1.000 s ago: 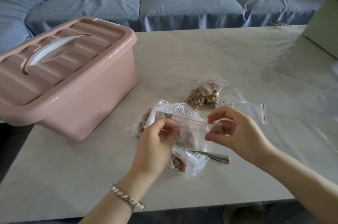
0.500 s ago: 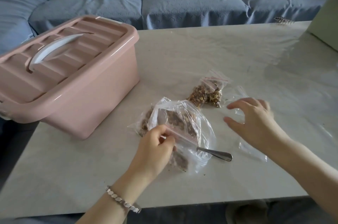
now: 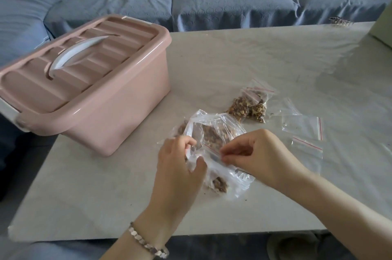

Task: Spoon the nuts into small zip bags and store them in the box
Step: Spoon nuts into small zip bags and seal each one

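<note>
The pink box [image 3: 95,98] sits at the table's [image 3: 233,58] ten o'clock, lid on, its white handle lying flat. Toward six o'clock the left hand [image 3: 180,170], a bracelet [image 3: 148,245] on its wrist, curls thumb and fingers onto one end of a small zip bag [image 3: 212,152]. That bag is held just over the big bag [image 3: 214,130] of nuts [image 3: 219,185], which lies crumpled on the table. The right hand [image 3: 263,158] pinches the zip bag's other end at its red-lined mouth. At one o'clock from the hands two filled bags [image 3: 248,107] lie touching; at three o'clock, empty bags [image 3: 303,128] lie flat. A blue sofa [image 3: 212,5] runs along twelve o'clock.
</note>
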Available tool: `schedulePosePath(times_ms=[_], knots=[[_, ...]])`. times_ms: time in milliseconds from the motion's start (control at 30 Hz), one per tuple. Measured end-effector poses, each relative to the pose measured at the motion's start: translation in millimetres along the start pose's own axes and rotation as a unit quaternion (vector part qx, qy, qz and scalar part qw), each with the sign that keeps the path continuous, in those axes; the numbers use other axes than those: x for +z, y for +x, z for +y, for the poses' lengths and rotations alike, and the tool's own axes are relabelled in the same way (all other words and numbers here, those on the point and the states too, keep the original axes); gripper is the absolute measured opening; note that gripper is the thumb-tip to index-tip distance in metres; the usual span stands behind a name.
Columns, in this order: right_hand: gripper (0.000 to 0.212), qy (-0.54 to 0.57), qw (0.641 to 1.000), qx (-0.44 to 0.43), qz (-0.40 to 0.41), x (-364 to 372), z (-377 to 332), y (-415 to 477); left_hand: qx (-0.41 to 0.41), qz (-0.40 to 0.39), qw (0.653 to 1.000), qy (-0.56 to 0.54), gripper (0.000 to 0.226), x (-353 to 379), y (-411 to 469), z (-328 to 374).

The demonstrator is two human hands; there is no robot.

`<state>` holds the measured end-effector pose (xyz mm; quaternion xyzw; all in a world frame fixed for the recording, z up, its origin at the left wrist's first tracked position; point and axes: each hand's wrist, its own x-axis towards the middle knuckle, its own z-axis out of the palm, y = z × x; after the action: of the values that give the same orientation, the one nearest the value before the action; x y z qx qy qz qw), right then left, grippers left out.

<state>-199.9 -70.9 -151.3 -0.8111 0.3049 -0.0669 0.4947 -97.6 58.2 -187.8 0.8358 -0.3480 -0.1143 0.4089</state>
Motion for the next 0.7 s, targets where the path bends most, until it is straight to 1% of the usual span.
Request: schedulePosePath(times_ms=[33, 67, 133, 200, 267, 300, 367, 400, 467, 533, 633, 700], knots=[[0.017, 0.020, 1.000, 0.017, 0.005, 1, 0, 1, 0.020, 0.019, 1.000, -0.004, 0.017, -1, -2, 2], [0.017, 0.037, 0.999, 0.032, 0.007, 2, -1, 1, 0.037, 0.019, 0.999, -0.009, 0.014, -2, -4, 4], [0.018, 0.047, 0.997, 0.054, 0.011, 3, -2, 2, 0.041, 0.000, 0.999, -0.027, 0.021, -1, -8, 7], [0.017, 0.064, 0.995, 0.079, 0.009, 3, -3, 2, 0.006, 0.016, 0.999, -0.046, 0.027, 0, -9, 9], [0.017, 0.112, 0.987, 0.117, -0.007, 1, -3, 2, -0.029, 0.036, 0.997, -0.063, 0.027, -3, -6, 10], [0.018, 0.134, 0.982, 0.135, -0.017, 0, -2, 2, -0.046, 0.020, 0.996, -0.078, 0.028, -4, -5, 11], [0.019, 0.165, 0.972, 0.162, -0.037, -1, -2, 1, -0.066, -0.045, 0.990, -0.112, 0.037, -7, -6, 16], [0.019, 0.178, 0.968, 0.172, -0.045, -1, -1, 1, -0.062, -0.073, 0.988, -0.124, 0.039, -7, -7, 19], [0.019, 0.197, 0.962, 0.182, -0.058, 0, -2, 0, -0.048, -0.099, 0.984, -0.139, 0.036, -8, -8, 24], [0.018, 0.197, 0.963, 0.174, -0.063, -1, -5, -1, -0.067, -0.128, 0.975, -0.169, 0.030, -8, -6, 26], [0.016, 0.161, 0.975, 0.140, -0.054, -2, -9, -4, -0.119, -0.170, 0.953, -0.221, 0.027, -8, -1, 27], [0.015, 0.141, 0.981, 0.124, -0.056, -3, -11, -6, -0.124, -0.189, 0.947, -0.230, 0.027, -10, 0, 29]])
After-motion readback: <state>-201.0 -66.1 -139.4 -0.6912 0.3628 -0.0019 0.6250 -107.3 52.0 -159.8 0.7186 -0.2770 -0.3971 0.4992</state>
